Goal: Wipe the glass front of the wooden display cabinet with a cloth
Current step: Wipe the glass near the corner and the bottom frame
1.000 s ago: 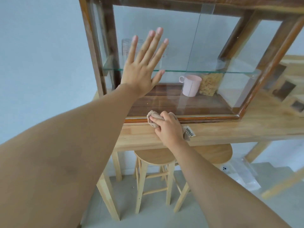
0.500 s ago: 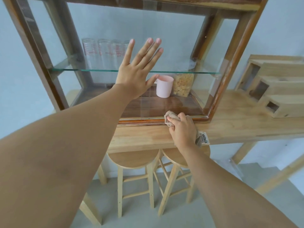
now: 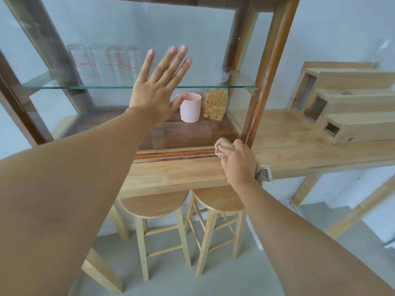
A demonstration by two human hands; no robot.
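From the head camera, you are facing the wooden display cabinet [image 3: 269, 67], which is standing on a pale wooden counter [image 3: 284, 150]. Your left hand [image 3: 157, 92] is lying flat against the glass front [image 3: 192, 39] with all fingers spread apart, gripping nothing, its palm sitting roughly at the level of the glass shelf [image 3: 213, 87]. Your right hand [image 3: 237, 160] is closed around a bunched beige cloth [image 3: 222, 146], and you are pressing that cloth into the bottom right corner of the glass, right where the lower rail is meeting the right front post. A tagged end of the cloth is hanging out below your wrist, over the counter's front edge.

Inside, behind the glass, a pink mug [image 3: 190, 107] and a bag of pale food [image 3: 214, 103] are standing just beside each other on the cabinet floor, and a row of clear glasses [image 3: 102, 63] is standing on the glass shelf.

To the right of the post, bare counter is running as far as a stepped wooden box rack [image 3: 346, 107], well apart from your cloth hand. To the left, the glass pane is lying open between your two hands. Two round wooden stools [image 3: 183, 204] are tucked under the counter's front edge, below your right forearm.
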